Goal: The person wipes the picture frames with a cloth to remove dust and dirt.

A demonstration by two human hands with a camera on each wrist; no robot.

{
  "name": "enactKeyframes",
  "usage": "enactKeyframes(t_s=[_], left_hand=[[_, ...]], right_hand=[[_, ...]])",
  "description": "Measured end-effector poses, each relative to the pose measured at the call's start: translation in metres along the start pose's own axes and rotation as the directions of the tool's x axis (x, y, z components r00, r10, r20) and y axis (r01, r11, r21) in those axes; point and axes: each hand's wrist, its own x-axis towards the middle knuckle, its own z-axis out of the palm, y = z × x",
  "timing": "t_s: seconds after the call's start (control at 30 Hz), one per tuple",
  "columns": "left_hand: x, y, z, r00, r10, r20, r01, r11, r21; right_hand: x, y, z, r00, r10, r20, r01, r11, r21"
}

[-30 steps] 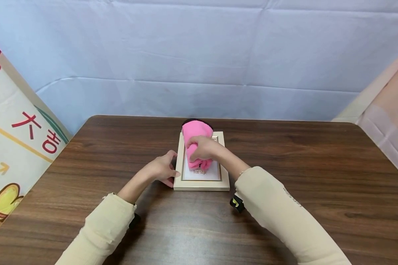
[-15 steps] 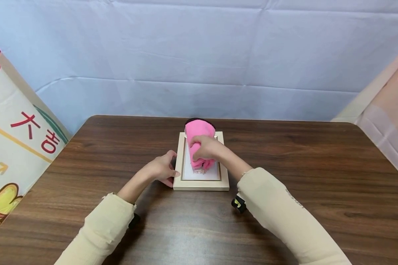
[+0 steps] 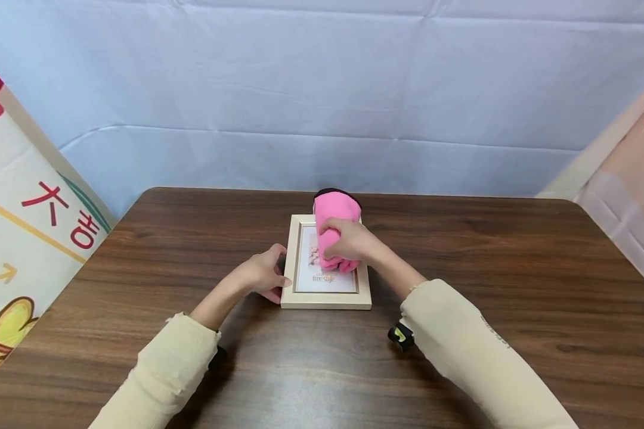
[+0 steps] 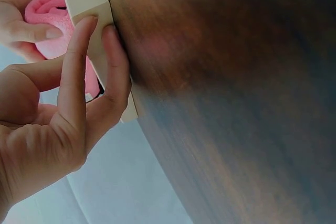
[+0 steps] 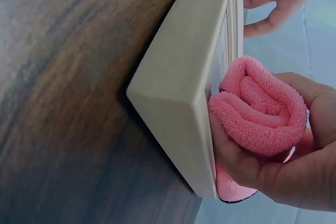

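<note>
Has carried the rolled pink towel (image 3: 337, 210), gripped in the right hand (image 3: 349, 239), rightward across the picture frame (image 3: 324, 302) over the last second, from above the middle to above the right side. Has thereby bared more of the floral print (image 3: 313, 255) just left of that hand. Keeps the left hand (image 3: 263, 271) at the frame's left border as before, pinching there with the thumb on the face and fingers against the outer side. Holds the towel with the long axis running near to far: rolled end toward the person, just nearer than the right fingers, and dark-trimmed end pointing away beyond the frame's far border. Lies flat under the right hand, in the frame's case, with the longer sides also running near to far and the lettering upright to the person. Leaves broad stretches of the table (image 3: 515, 280) to the right of the right hand and to the left of the left hand, more on the near side, but only a narrow strip past the frame toward the far edge and pale backdrop (image 3: 300, 89).
</note>
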Motion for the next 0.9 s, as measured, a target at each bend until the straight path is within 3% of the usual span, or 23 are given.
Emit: enactKeyframes(t_s=[0.3,0.5,0.9], left_hand=[[-0.001,-0.001,0.001,1.0,0.008,-0.005,-0.008,1.0,-0.009],[0.0,-0.001,0.0,1.0,0.001,0.007,-0.001,1.0,-0.013],[0.0,-0.002,0.0,1.0,0.014,0.014,-0.014,1.0,-0.003]], right_hand=[[0.0,-0.002,0.008,0.997,-0.057,-0.051,0.05,0.991,-0.128],[0.002,-0.009,0.018,0.997,-0.054,-0.054,0.046,0.989,-0.14],[0.0,-0.01,0.016,0.999,-0.031,0.028,0.029,0.998,0.064]])
